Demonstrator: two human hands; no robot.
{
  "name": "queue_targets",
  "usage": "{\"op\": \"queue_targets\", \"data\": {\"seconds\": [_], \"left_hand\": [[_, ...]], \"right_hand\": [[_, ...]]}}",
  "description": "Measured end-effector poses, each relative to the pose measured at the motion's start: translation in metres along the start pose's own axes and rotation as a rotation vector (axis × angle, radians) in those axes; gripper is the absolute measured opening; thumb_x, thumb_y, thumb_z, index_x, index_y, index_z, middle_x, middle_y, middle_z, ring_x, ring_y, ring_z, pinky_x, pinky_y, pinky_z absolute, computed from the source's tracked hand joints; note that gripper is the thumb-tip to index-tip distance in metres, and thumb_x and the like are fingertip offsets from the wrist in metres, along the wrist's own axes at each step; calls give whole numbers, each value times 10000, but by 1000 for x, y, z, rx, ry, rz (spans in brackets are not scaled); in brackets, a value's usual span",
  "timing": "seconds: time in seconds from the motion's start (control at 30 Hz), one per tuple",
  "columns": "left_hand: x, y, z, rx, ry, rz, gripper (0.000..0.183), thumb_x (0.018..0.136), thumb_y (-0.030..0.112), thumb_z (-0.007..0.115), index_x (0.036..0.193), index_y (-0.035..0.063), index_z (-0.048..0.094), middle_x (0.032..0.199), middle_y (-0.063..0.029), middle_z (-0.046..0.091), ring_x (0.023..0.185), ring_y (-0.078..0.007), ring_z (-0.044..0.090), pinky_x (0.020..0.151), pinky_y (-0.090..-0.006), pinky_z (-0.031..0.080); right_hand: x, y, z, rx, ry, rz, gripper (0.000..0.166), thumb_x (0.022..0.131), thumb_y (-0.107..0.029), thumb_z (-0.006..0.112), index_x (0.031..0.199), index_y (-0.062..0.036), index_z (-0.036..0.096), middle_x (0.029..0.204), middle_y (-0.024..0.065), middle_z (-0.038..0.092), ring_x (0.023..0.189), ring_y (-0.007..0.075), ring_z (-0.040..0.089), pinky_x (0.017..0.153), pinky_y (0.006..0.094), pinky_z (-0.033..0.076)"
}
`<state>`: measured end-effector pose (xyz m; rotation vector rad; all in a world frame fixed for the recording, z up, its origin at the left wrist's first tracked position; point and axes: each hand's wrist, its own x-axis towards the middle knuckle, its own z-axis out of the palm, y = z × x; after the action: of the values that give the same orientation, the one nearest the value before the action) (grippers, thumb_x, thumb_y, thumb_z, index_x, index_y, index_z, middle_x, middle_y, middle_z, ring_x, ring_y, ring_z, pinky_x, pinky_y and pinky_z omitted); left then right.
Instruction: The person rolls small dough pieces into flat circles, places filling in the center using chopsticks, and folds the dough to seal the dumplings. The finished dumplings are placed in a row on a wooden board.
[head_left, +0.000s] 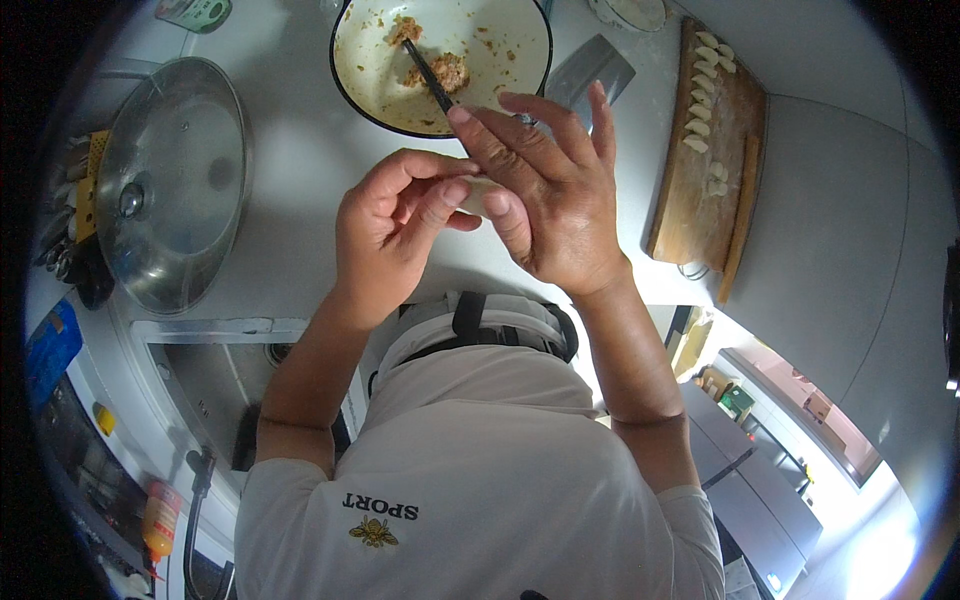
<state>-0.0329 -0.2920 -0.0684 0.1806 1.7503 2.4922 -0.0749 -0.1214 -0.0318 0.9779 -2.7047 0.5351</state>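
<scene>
Between my two hands, just below the bowl, is a piece of pale dough (478, 196), folded as far as I can see. My left hand (401, 217) pinches its left side between thumb and fingers. My right hand (544, 180) has its thumb at the dough's right side, its other fingers stretched out and spread. A dark stick-like utensil (429, 69) runs from the minced filling (448, 73) in the white enamel bowl (352, 94) down behind my right fingers; whether they hold it is hidden. Small dumplings (701, 111) lie in rows on the wooden board (667, 225) at the right.
A glass pot lid (172, 187) lies on the left of the counter (289, 150), above a sink (202, 375). A wide metal blade (600, 71) is right of the bowl, below a small floury bowl (634, 13). A wooden rolling pin (739, 217) rests along the board's right edge.
</scene>
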Motion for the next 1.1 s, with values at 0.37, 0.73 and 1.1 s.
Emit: {"op": "queue_targets", "data": {"seconds": [0.37, 0.73, 1.1], "left_hand": [[17, -27, 5, -147, -269, 201, 893, 947, 577, 432, 1497, -33, 80, 1505, -246, 262, 1387, -304, 331, 1122, -387, 301], [13, 16, 18, 507, -100, 256, 426, 999, 299, 445, 1222, -49, 549, 952, -212, 666, 850, -351, 674, 719, -390, 526], [8, 25, 21, 872, -42, 519, 179, 948, 175, 531, 947, 3, 581, 824, -148, 657, 674, -324, 639, 587, -403, 507]], "right_hand": [[2, -2, 3, 585, 136, 65, 452, 1008, -360, 333, 1139, -150, 711, 1266, -2, 626, 1260, 306, 447, 1117, 575, 120], [2, -7, -1, 290, 223, 96, 473, 1000, -363, 309, 1166, -154, 699, 1284, -5, 616, 1292, 337, 416, 1105, 615, 6], [3, -22, -9, 11, 317, 29, 595, 992, -307, 191, 979, -151, 766, 1036, -25, 719, 1215, 252, 531, 1154, 561, -64]]}}
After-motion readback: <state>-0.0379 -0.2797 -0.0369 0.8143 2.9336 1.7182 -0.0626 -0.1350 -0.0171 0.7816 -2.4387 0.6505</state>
